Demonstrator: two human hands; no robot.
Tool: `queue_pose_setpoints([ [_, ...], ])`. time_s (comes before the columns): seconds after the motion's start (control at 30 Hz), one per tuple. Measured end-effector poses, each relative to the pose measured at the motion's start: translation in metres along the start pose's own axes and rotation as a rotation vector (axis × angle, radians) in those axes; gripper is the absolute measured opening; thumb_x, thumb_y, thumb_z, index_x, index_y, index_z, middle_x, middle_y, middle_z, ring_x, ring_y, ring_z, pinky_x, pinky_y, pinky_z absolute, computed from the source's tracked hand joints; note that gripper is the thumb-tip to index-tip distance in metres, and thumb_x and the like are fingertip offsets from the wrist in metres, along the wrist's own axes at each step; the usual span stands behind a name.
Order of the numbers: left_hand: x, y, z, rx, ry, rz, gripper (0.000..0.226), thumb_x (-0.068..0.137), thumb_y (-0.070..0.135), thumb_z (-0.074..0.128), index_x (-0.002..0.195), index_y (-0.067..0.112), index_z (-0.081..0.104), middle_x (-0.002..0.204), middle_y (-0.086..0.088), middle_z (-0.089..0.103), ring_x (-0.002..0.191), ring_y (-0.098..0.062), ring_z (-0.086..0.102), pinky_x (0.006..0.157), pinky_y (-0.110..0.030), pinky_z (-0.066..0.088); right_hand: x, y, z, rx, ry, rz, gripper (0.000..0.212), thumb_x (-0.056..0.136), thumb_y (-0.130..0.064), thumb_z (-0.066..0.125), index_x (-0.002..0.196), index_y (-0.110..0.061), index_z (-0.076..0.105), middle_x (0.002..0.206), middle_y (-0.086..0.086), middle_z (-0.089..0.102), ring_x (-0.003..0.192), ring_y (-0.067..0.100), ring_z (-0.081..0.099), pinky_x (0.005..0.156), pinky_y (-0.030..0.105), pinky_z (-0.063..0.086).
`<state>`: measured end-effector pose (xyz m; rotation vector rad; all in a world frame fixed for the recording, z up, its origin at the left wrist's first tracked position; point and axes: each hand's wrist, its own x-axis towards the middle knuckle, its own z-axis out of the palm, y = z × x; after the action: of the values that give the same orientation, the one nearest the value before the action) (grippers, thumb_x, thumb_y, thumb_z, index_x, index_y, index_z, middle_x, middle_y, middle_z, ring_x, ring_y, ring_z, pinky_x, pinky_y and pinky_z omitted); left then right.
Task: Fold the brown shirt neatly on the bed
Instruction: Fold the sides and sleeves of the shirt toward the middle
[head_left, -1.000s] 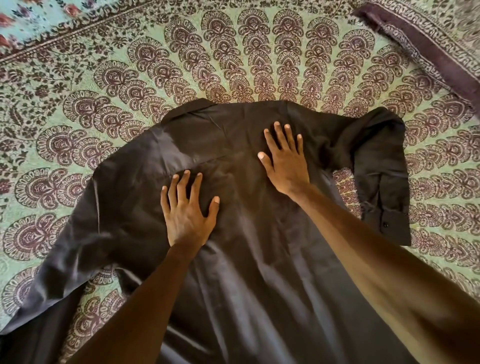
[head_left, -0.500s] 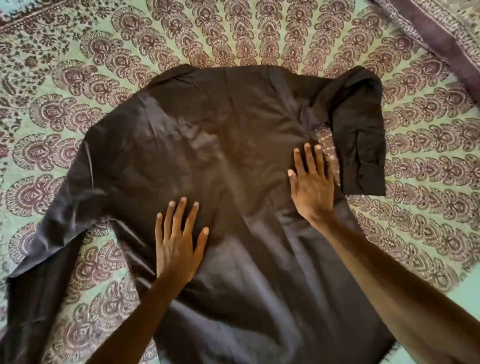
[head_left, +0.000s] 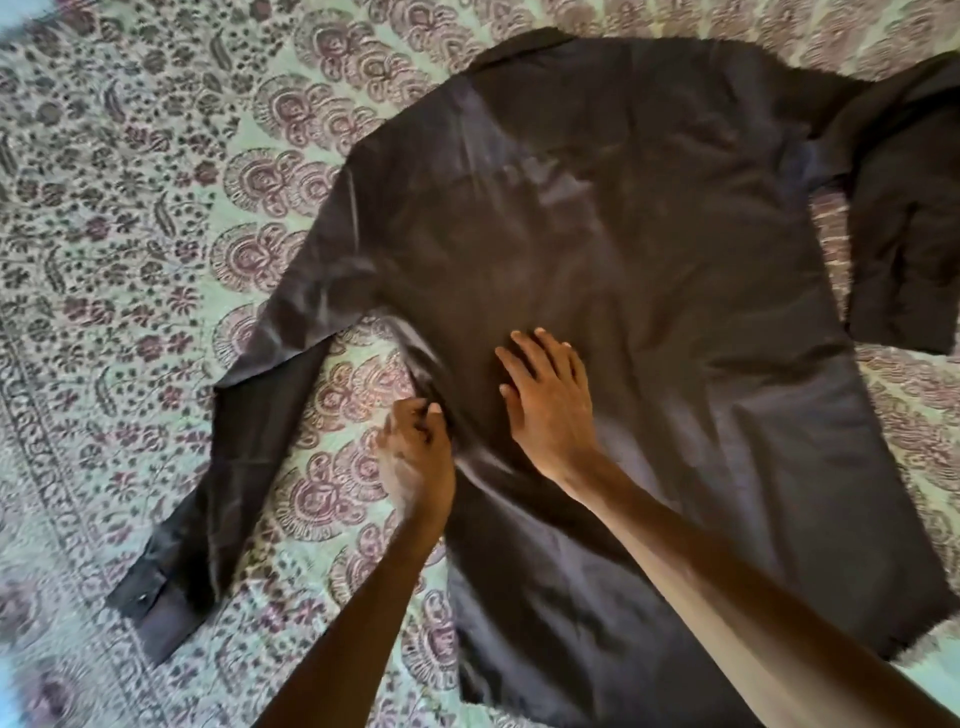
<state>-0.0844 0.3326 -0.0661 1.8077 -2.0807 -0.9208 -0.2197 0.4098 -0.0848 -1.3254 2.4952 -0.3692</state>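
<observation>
So, scene: brown shirt (head_left: 623, 234) spread out on the bed (head_left: 156, 208), on a green printed bedcover with maroon floral fans.
Shirt position: lies mostly flat, collar (head_left: 519, 49) at the far end, hem toward the person; body runs up the middle and right of the view.
Long sleeve: stretched-out sleeve (head_left: 260, 415) runs from the shoulder down toward the near left, flat on the bedcover, apart from the shirt body below the armpit.
Cuff: cuff (head_left: 150, 613) at the sleeve's near end, a small button showing on it.
Other sleeve: folded sleeve (head_left: 904, 234) on the far right, bent back on itself beside the body, partly cut by the frame edge.
Left grip: left grip (head_left: 415, 452) at the shirt's side edge just below the armpit, fingers curled, pinching the fabric there; cloth bunches in wrinkles at that spot.
Right grip: right grip (head_left: 550, 405) released, palm down and fingers straight, pressing flat on the middle of the shirt just beside the left grip.
Blur: left edge of view is smeared, detail unreadable.
</observation>
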Motion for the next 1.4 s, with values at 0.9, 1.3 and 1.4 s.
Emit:
queue_pose_setpoints([
  [0.9, -0.058, -0.084, -0.069, -0.372, -0.699, -0.381, 0.019, 0.087, 0.006, 0.067, 0.074, 0.014, 0.057, 0.073, -0.012, 0.065, 0.055, -0.016, 0.065, 0.059, -0.033, 0.061, -0.209, -0.141, 0.033, -0.098, -0.208, 0.253, 0.019, 0.082, -0.033, 0.07, 0.081, -0.015, 0.066, 0.066, 0.001, 0.069, 0.048, 0.015, 0.062, 0.043, 0.024, 0.047],
  [1.3, -0.07, -0.103, -0.076, -0.088, -0.829, -0.169, 0.022, 0.082, 0.009, 0.073, 0.069, 0.019, 0.058, 0.076, -0.014, 0.071, 0.066, -0.028, 0.073, 0.066, -0.043, 0.061, -0.238, -0.152, 0.018, -0.027, -0.345, 0.293, 0.046, 0.093, -0.027, 0.056, 0.135, -0.013, 0.046, 0.097, 0.003, 0.072, 0.077, 0.02, 0.07, 0.067, 0.03, 0.053],
  [1.4, -0.07, -0.112, -0.072, -0.113, -0.798, -0.17, 0.019, 0.08, 0.021, 0.073, 0.067, 0.018, 0.059, 0.072, -0.013, 0.072, 0.066, -0.028, 0.073, 0.067, -0.05, 0.06, -0.247, -0.159, 0.021, -0.052, -0.396, 0.343, 0.05, 0.091, -0.017, 0.058, 0.138, -0.012, 0.042, 0.093, 0.0, 0.073, 0.067, 0.013, 0.066, 0.06, 0.025, 0.05],
])
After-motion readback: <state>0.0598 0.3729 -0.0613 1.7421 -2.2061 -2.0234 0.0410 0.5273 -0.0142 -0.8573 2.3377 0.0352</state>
